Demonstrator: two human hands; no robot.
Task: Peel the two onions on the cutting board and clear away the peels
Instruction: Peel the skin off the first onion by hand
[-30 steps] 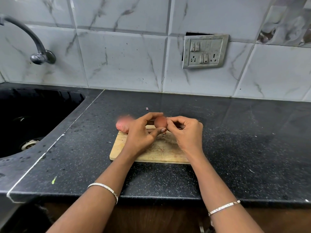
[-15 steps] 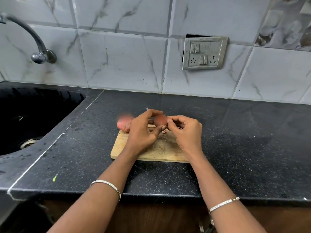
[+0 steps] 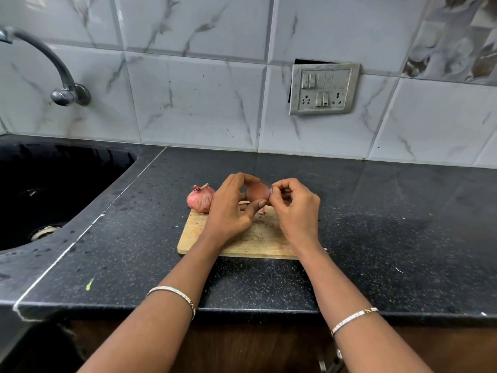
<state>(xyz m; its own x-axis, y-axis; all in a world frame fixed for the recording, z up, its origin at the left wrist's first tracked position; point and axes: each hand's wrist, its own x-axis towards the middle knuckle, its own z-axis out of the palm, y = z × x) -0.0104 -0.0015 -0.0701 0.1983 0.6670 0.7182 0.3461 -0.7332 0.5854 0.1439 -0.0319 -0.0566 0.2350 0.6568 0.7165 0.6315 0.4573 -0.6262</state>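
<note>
A small round reddish-brown onion is held in the middle of the frame, just above the far edge of the pale rectangular wooden cutting board. The left hand has its grip around this onion: the fingers curl over the top and the thumb presses from below. The right hand is at the onion's right end with a narrow grip, thumb and forefinger pinching there. What lies between them is too small to see.

A second onion in pink papery skin stands at the board's upper left corner, just beside the left hand. I cannot tell if it rests fully on the board. A small pink scrap of peel lies on the board under the held onion.

The board lies on the black speckled stone worktop, and a dark band of stone separates its near edge from the worktop's front edge. Right of the board the worktop runs wide toward the frame's right side. Left of it, a narrower band crossed by a white seam line reaches the curved rim of the black sunken sink. Behind the board, stone continues up to the white marbled tile wall.

A curved metal tap is at upper left, and a grey switch and socket plate at upper right of centre.
</note>
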